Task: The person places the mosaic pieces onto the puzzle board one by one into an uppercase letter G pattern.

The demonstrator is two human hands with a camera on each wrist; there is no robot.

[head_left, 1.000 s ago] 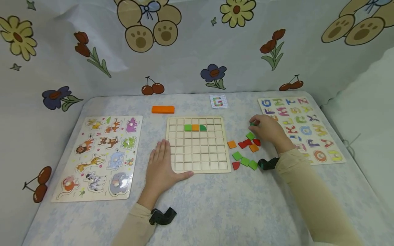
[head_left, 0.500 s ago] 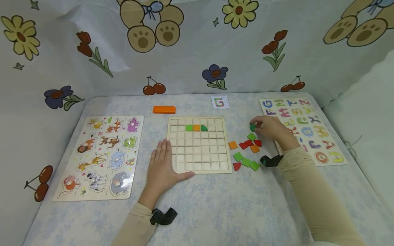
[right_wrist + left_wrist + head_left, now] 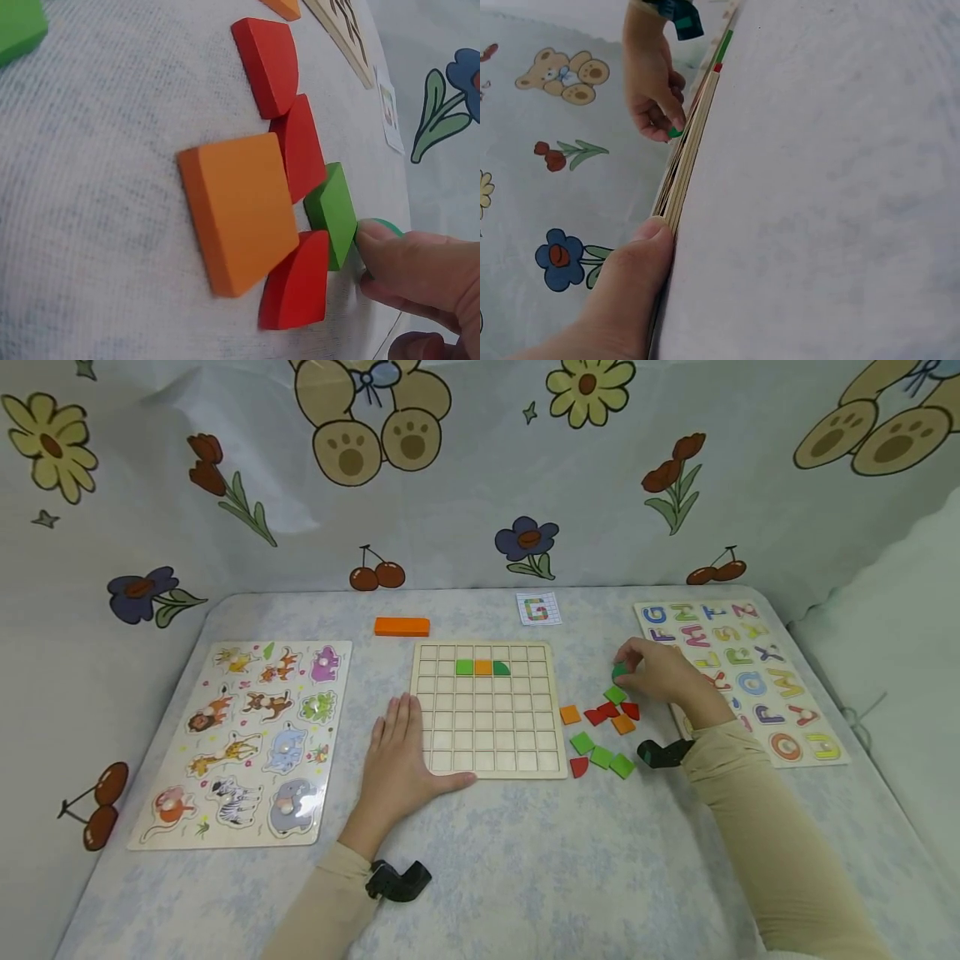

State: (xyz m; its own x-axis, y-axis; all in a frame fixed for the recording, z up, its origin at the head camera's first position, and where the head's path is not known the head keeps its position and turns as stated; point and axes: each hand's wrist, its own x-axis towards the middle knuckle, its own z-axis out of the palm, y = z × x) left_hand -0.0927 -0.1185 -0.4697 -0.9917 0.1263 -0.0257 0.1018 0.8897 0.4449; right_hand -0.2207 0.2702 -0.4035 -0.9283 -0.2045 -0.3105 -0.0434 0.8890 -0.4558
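Observation:
My left hand (image 3: 397,768) lies with straight fingers along the left edge of a wooden grid board (image 3: 495,760), thumb at its front edge. A row on the board holds a green square tile (image 3: 465,667), an orange square tile (image 3: 483,667) and a dark green quarter-circle tile (image 3: 501,668). Right of the board, my right hand (image 3: 660,672) pinches another dark green quarter-circle tile (image 3: 618,671) between thumb and fingers, partly hidden by them. Just in front of it lies a light green square tile (image 3: 335,217), beside red quarter-circle tiles (image 3: 304,146) and an orange square tile (image 3: 241,210).
More loose green squares (image 3: 601,757) and a red piece (image 3: 579,767) lie near the board's right edge. An animal puzzle (image 3: 247,743) is at left, a letter puzzle (image 3: 750,693) at right. Behind the board are an orange block (image 3: 402,627) and a card with a G pattern (image 3: 538,608).
The right hand has drawn back a little, so the pinched dark green tile shows more. The left hand and the grid board have shifted slightly toward the back.

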